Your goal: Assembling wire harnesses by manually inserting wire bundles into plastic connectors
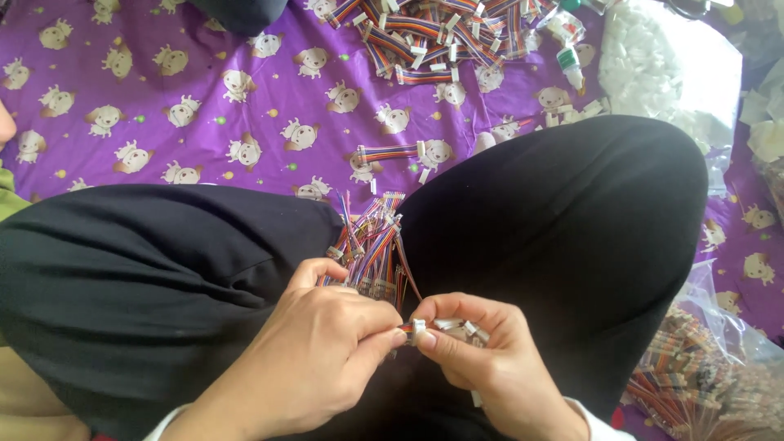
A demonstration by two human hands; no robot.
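Note:
I sit cross-legged in black trousers (563, 212) on a purple cloth. My left hand (314, 351) holds a bundle of multicoloured ribbon cables (371, 245) that fans up over my lap, and its thumb and forefinger pinch one cable end. My right hand (482, 355) grips several small white plastic connectors (457, 328), and its fingertips press one connector (419, 327) against that cable end. The two hands touch at the fingertips.
The purple cartoon-print cloth (204, 106) covers the floor. A pile of finished ribbon cables (433, 33) lies at the top, one loose cable (392, 153) nearer. A bag of white connectors (670, 65) sits top right, a small bottle (572, 67) beside it. A clear bag of cables (702, 376) lies bottom right.

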